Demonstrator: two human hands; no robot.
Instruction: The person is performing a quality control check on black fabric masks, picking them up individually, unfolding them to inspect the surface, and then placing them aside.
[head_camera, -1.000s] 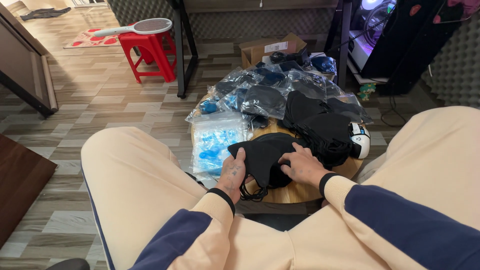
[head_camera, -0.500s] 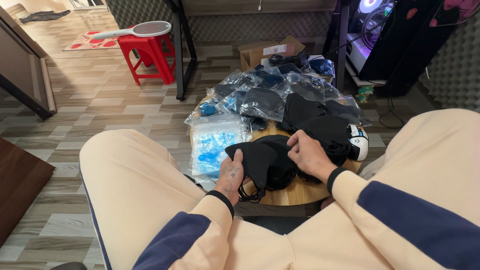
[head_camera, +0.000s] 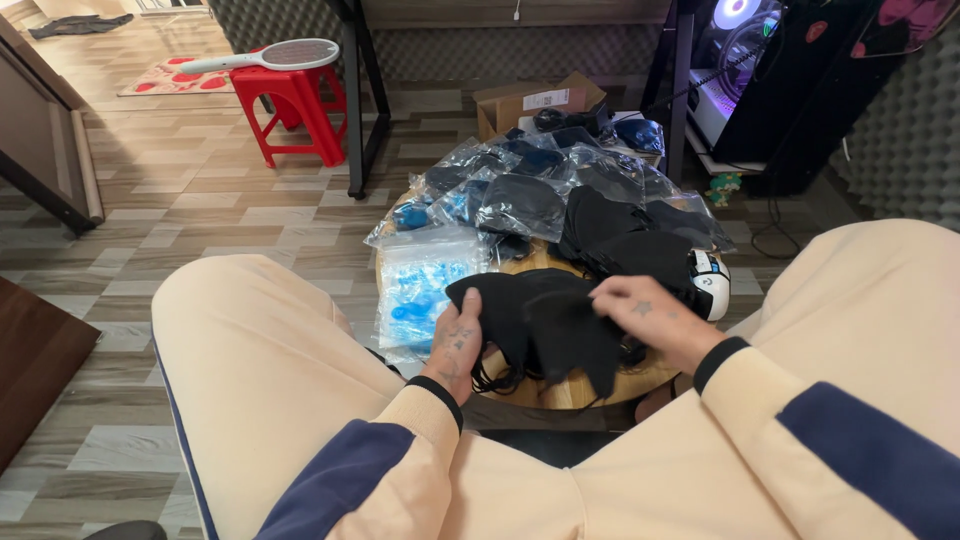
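Left hand is gripping a stack of black masks at the near edge of the small round wooden tabletop, right hand pinching the top one. Behind them there's a clear bag of blue masks, more bagged dark masks, and a cardboard box. Red stool sits further left, with open floor around it.

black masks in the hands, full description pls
The black face masks are a small stack of soft, matte fabric pieces with thin ear loops dangling below. They fan out loosely over the round wooden table. The left hand grips the stack from its left edge; the right hand rests fingers on the top mask. Bagged masks lie just behind.
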